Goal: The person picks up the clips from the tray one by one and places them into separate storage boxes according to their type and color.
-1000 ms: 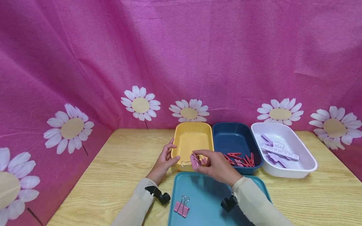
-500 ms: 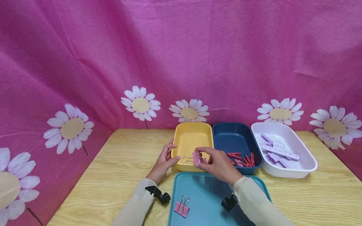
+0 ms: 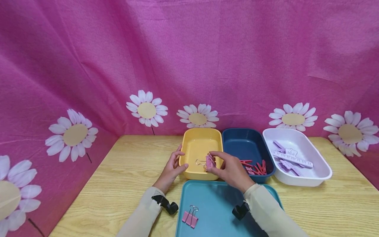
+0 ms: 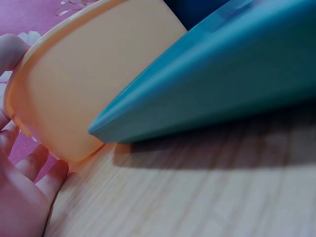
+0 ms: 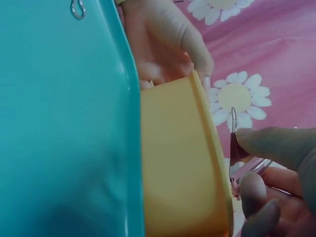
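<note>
My right hand pinches pink binder clips between thumb and fingers, above the front part of the yellow bin. Wire handles stick out leftward in the head view; how many clips it holds I cannot tell. In the right wrist view, a wire handle rises beside the thumb, over the bin's rim. My left hand holds the yellow bin at its left front corner, thumb at the rim and fingers along the outer side wall. Another pink binder clip lies on the teal tray.
A navy bin with several red clothespins adjoins the yellow one. Further right stands a white bin with a lilac ruler and other lilac pieces. Behind the wooden table hangs a pink flowered cloth.
My right hand has shifted slightly to the right with the binder clips, and their angle has turned a little. My left hand, the bins and the tray have stayed put.
</note>
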{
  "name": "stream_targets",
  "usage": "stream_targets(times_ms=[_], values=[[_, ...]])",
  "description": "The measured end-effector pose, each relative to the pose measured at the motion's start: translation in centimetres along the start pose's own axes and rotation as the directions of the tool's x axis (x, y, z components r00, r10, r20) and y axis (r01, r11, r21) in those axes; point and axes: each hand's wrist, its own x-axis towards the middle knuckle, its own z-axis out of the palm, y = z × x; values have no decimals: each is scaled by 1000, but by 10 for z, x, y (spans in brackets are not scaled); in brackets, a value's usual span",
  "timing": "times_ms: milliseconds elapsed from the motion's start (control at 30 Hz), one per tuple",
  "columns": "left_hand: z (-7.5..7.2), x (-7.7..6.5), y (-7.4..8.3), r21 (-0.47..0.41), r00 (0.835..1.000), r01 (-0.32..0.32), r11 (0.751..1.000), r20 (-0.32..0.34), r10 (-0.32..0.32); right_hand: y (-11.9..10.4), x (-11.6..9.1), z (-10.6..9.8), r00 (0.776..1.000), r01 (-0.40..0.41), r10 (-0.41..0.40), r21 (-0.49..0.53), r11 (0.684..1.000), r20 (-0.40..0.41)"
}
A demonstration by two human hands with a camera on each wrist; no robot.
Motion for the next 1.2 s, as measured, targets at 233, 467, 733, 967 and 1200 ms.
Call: stream_targets(times_ms=[233, 467, 733, 967, 1200], values=[[-1, 3, -11, 7, 999, -32, 999, -26, 32, 2, 1, 1, 1000, -7, 7, -7, 1000, -4], [-1, 4, -12, -15, 997, -71, 997, -17, 71, 2, 1, 3, 1000, 0, 0, -28, 1000, 2], [-2, 4, -14, -38, 997, -82, 996, -8, 82, 2, 0, 2, 1000, -17, 18, -34, 999, 26], [-2, 4, -14, -25, 997, -72, 997, -10, 72, 3, 1, 2, 999, -18, 19, -37, 999, 39], [-2, 4, -13, -17, 998, -63, 998, -17, 63, 4, 1, 2, 999, -19, 21, -39, 999, 43]])
